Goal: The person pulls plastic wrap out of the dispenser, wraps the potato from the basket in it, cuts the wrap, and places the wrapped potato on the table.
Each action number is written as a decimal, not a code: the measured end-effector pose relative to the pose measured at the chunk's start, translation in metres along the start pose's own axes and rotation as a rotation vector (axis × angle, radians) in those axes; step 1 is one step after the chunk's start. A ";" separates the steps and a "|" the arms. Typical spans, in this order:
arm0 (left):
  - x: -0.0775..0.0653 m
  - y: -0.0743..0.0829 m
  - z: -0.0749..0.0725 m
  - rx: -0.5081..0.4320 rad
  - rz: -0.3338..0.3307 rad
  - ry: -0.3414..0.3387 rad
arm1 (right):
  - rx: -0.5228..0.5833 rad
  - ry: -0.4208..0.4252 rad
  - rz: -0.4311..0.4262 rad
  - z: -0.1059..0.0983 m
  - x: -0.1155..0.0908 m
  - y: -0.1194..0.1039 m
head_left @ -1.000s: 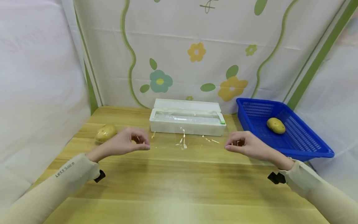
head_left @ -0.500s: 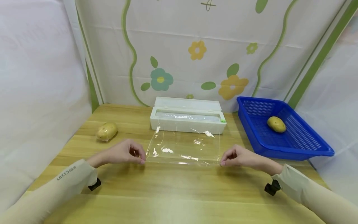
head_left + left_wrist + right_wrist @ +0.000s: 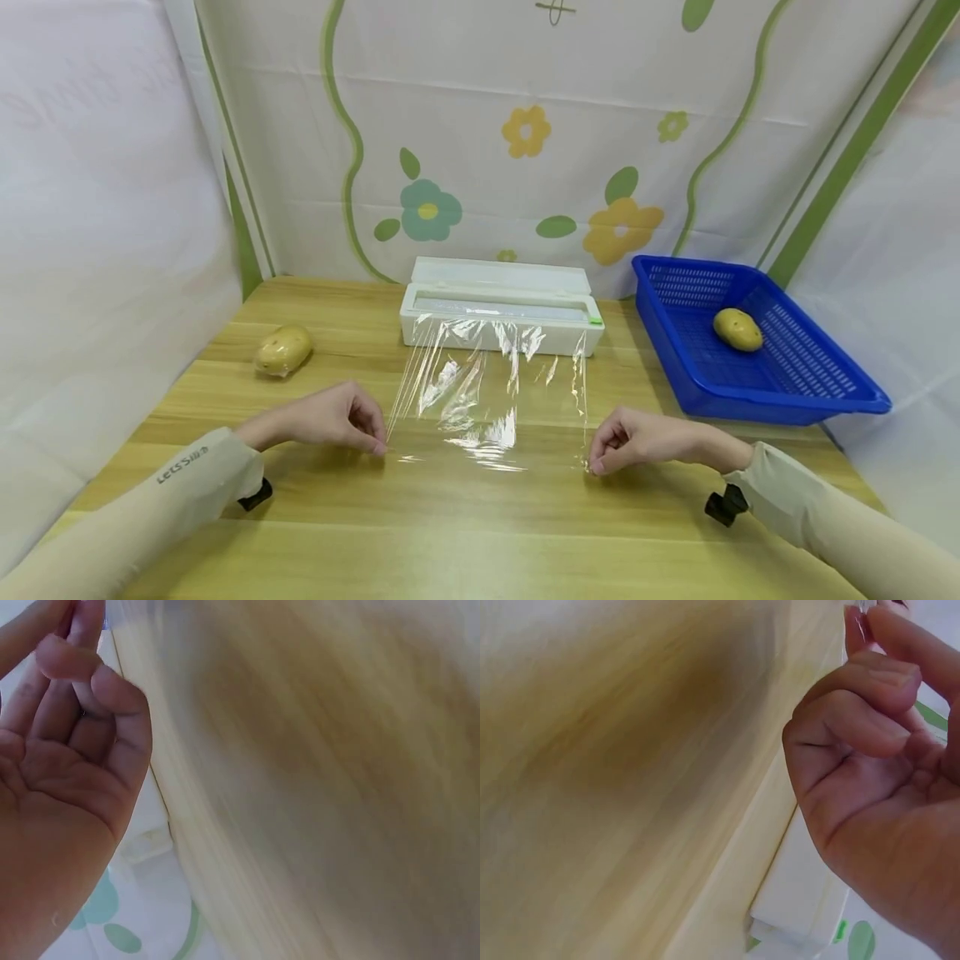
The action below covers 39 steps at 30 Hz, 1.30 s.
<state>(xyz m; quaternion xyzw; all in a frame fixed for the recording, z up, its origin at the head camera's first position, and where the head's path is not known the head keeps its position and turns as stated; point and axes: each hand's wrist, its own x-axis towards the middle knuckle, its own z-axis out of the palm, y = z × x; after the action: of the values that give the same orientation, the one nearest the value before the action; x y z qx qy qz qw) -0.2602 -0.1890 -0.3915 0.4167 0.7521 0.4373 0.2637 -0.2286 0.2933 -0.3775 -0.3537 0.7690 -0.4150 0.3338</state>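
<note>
A clear sheet of plastic wrap point(image 3: 480, 408) stretches from the white wrap dispenser box point(image 3: 501, 333) toward the person. My left hand point(image 3: 333, 418) pinches its near left corner between thumb and finger. The near right corner is pinched by my right hand point(image 3: 637, 440); a bit of film shows at those fingertips in the right wrist view. The box's lid stands open at the back, and the roll lies inside. Left of the box a potato point(image 3: 283, 350), shiny as if wrapped in film, lies beyond my left hand.
At the right stands a blue plastic basket point(image 3: 780, 400) with one potato point(image 3: 738, 329) inside. Everything rests on a wooden table point(image 3: 450, 542). A flower-print cloth point(image 3: 480, 150) hangs behind the box, with white cloth at both sides.
Both hands have drawn back toward the person, pulling the film from the box into a longer sheet. The box, the potatoes and the basket stay in place.
</note>
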 end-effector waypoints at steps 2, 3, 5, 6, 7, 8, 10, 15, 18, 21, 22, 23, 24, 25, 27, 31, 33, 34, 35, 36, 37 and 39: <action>0.000 0.001 0.002 -0.007 -0.004 -0.025 | -0.013 -0.028 -0.022 -0.001 0.000 0.000; 0.001 0.002 0.002 -0.010 -0.005 -0.038 | -0.021 -0.041 -0.032 -0.001 0.000 0.000; 0.002 0.004 0.003 -0.025 -0.010 -0.059 | -0.038 -0.057 -0.040 -0.003 0.000 -0.001; 0.003 0.005 0.004 -0.030 -0.010 -0.066 | -0.047 -0.056 -0.038 -0.004 0.000 -0.001; 0.003 0.005 0.004 -0.033 -0.009 -0.071 | -0.055 -0.049 -0.033 -0.006 0.000 -0.001; 0.004 0.006 0.004 -0.035 -0.013 -0.073 | -0.059 -0.038 -0.023 -0.007 0.000 -0.001; 0.005 0.008 0.005 -0.033 -0.023 -0.083 | -0.061 -0.009 0.001 -0.009 -0.001 -0.001; 0.006 0.008 0.007 -0.015 -0.063 -0.101 | -0.051 0.033 0.020 -0.010 0.000 0.003; 0.006 0.006 0.007 -0.004 -0.074 -0.097 | -0.051 0.050 0.020 -0.009 0.002 0.005; 0.006 0.004 0.007 0.009 -0.074 -0.090 | -0.059 0.065 0.017 -0.008 0.004 0.006; 0.006 0.003 0.006 0.008 -0.078 -0.087 | -0.066 0.066 0.010 -0.008 0.004 0.007; 0.006 0.002 0.006 0.007 -0.085 -0.083 | -0.070 0.066 0.004 -0.007 0.004 0.007; 0.006 0.002 0.006 0.005 -0.095 -0.075 | -0.073 0.066 0.001 -0.007 0.004 0.008; 0.006 0.001 0.006 -0.001 -0.109 -0.066 | -0.070 0.066 0.002 -0.007 0.005 0.009; 0.006 0.000 0.006 -0.015 -0.140 -0.039 | -0.051 0.074 0.018 -0.006 0.006 0.009; 0.007 -0.002 0.008 -0.055 -0.189 0.026 | -0.019 0.132 0.065 -0.001 0.009 0.012; 0.008 -0.002 0.009 -0.063 -0.208 0.050 | -0.046 0.171 0.079 0.002 0.011 0.013; 0.008 -0.002 0.010 -0.061 -0.213 0.060 | -0.067 0.189 0.083 0.004 0.012 0.014; 0.008 -0.001 0.011 -0.053 -0.217 0.067 | -0.094 0.204 0.086 0.006 0.013 0.014; 0.008 -0.001 0.012 -0.039 -0.216 0.074 | -0.119 0.216 0.088 0.008 0.013 0.014; 0.008 0.000 0.013 -0.023 -0.211 0.077 | -0.144 0.226 0.088 0.010 0.014 0.014; 0.007 0.001 0.015 0.015 -0.202 0.081 | -0.168 0.240 0.094 0.013 0.014 0.014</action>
<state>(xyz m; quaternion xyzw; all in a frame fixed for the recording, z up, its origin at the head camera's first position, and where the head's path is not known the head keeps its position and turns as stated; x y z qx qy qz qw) -0.2524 -0.1759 -0.3976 0.3229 0.8035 0.4192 0.2727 -0.2293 0.2824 -0.3979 -0.2919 0.8511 -0.3724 0.2277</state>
